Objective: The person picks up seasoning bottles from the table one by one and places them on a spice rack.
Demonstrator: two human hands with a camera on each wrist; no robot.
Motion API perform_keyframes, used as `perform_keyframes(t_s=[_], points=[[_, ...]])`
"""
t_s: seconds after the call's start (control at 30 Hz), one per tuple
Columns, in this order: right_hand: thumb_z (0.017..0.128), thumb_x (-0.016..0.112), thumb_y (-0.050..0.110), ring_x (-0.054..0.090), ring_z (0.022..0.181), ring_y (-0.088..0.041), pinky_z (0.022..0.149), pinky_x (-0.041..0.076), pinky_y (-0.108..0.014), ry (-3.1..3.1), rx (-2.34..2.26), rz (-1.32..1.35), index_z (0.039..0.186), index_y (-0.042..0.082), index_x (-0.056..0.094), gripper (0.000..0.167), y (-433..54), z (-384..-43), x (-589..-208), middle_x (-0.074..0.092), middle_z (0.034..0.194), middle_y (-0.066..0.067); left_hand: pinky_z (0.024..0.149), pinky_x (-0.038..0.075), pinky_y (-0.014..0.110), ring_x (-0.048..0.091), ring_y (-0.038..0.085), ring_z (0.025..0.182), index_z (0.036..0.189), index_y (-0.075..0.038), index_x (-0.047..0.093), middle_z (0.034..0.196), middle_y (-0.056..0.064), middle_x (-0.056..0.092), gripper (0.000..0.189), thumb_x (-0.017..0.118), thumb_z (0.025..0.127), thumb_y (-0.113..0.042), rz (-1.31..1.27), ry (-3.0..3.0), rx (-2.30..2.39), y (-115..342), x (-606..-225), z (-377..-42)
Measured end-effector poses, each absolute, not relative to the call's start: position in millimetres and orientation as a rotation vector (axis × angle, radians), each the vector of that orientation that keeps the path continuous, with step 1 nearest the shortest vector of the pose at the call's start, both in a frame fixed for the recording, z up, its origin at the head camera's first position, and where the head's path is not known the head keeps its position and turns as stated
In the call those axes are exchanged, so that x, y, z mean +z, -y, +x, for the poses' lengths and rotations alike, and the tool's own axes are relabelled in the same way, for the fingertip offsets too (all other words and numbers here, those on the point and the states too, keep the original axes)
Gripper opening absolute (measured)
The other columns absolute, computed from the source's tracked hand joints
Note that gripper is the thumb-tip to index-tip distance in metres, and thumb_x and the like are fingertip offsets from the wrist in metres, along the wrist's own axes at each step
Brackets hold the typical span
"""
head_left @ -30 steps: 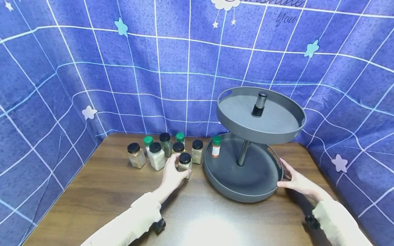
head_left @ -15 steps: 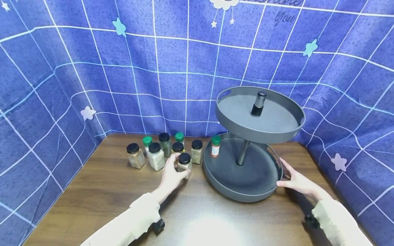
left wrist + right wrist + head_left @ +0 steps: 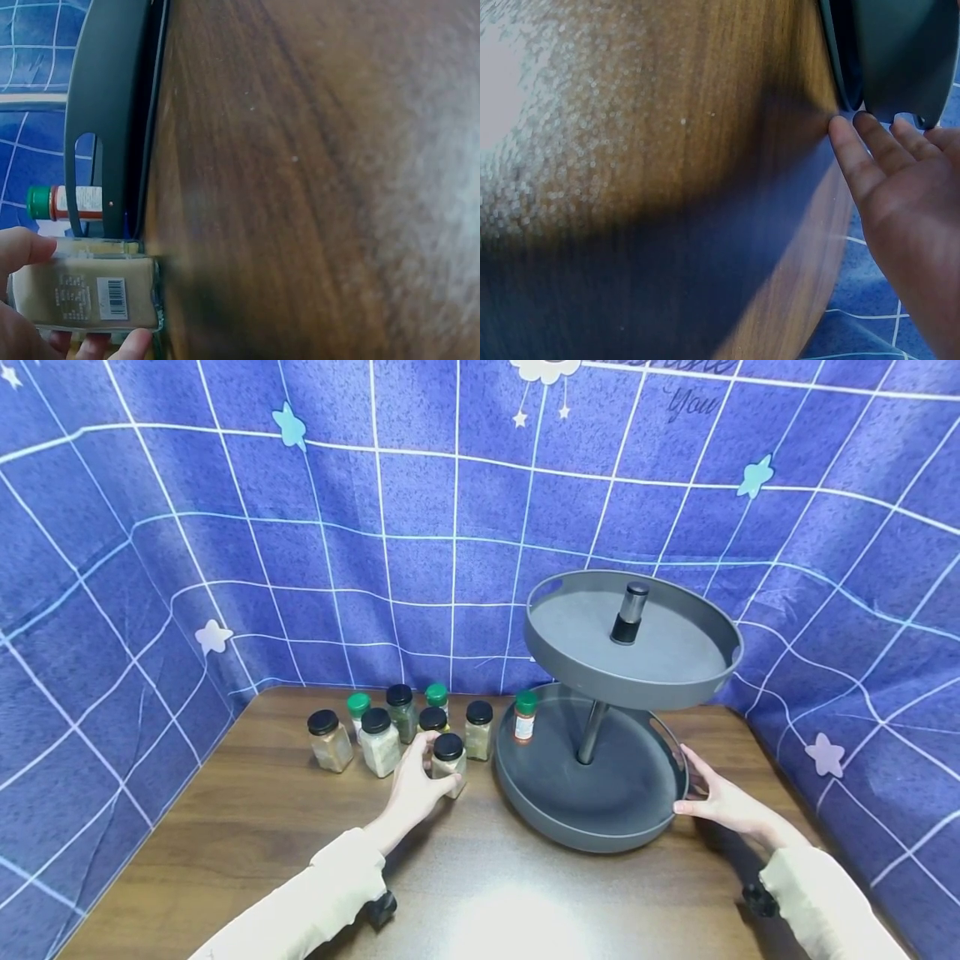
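My left hand (image 3: 417,786) grips a square spice jar (image 3: 449,763) with a black lid, thumb on one side and fingers on the other. In the left wrist view this jar (image 3: 94,294) shows pale contents and a barcode label. My right hand (image 3: 722,803) rests against the right side of the grey two-tier turntable (image 3: 592,840), by a handle slot in the lower tray. In the right wrist view, the fingers (image 3: 881,146) reach out fairly straight with their tips at the tray edge. A small red jar with a green lid (image 3: 525,718) stands on the lower tray, left of the post.
More spice jars stand left of and behind the held one: a tan-filled jar (image 3: 331,742), a white-filled jar (image 3: 381,743), a green-filled jar (image 3: 402,713) and others. Another black-lidded jar (image 3: 478,731) is between them and the turntable. A blue gridded cloth (image 3: 420,568) hangs behind the wooden table (image 3: 247,827).
The view shifts very slightly. Both hands, the jars and the turntable hold nearly the same places as before.
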State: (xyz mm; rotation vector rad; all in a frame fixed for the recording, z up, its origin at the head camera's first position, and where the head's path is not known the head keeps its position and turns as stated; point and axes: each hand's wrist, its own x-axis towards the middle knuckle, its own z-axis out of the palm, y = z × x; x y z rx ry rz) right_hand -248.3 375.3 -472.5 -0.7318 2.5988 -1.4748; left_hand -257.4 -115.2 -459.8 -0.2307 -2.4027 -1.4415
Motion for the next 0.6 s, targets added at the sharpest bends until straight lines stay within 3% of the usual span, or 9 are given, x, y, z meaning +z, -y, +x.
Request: perform_keyframes(t_s=[0.3,0.6], points=[[0.080,0.070,0.000,0.036,0.118,0.014,0.090,0.037,-0.006,-2.610,-1.476,-0.741,0.147,-0.007,0.005,0.094,-375,-248,-473,0.019,0.142,-0.042,0.082,0.049,0.040,0.059,0.024,0.094,0.119,-0.014,0.053,0.111,0.009,0.063,0.062,0.080,0.064,-0.007,-0.309,2.456,-1.471,116,-447,-259],[0.080,0.070,-0.002,0.037,0.118,0.014,0.090,0.037,-0.006,-2.599,-1.484,-0.740,0.147,-0.008,0.004,0.094,-375,-248,-472,0.018,0.142,-0.042,0.086,0.049,0.042,0.057,0.024,0.104,0.122,-0.016,0.051,0.114,0.007,0.063,0.064,0.080,0.065,-0.008,-0.403,2.449,-1.479,114,-426,-260]])
